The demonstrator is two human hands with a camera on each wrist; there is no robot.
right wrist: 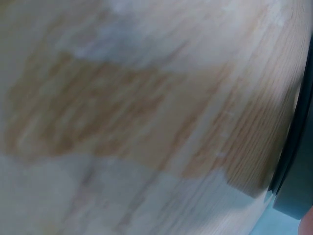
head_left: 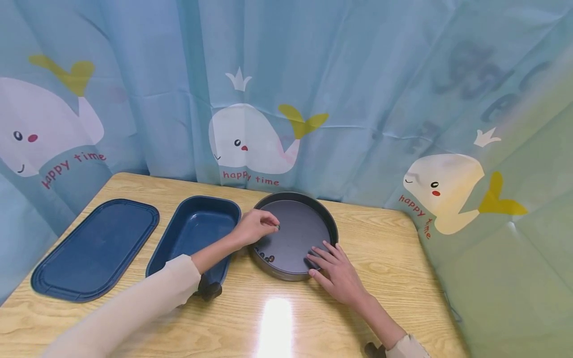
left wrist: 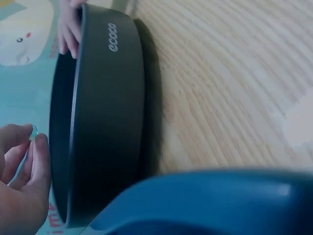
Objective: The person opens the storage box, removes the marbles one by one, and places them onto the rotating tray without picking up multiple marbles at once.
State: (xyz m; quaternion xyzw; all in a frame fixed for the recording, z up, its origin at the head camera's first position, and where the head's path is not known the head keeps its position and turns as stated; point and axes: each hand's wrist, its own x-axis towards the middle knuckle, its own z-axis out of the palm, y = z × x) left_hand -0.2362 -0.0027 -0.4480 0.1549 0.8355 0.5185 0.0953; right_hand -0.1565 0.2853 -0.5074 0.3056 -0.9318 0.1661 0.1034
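My left hand [head_left: 256, 227] pinches a small, see-through green marble [left wrist: 33, 132] between thumb and fingertips, above the left part of a round dark grey pan [head_left: 297, 233]. In the left wrist view the marble shows at the fingertips, beside the pan's rim. Several small dark red marbles [head_left: 270, 258] lie inside the pan along its near left edge. My right hand [head_left: 342, 278] rests at the pan's near right rim, its fingers extended over the inside. Only a fingertip of it shows at the corner of the right wrist view.
Left of the pan stands a deep blue rectangular box [head_left: 197, 204], partly behind my left forearm. Farther left a flat blue lid [head_left: 96, 248] lies on the wooden table [head_left: 380, 238]. A blue curtain [head_left: 358, 74] with printed whales hangs along the back and right.
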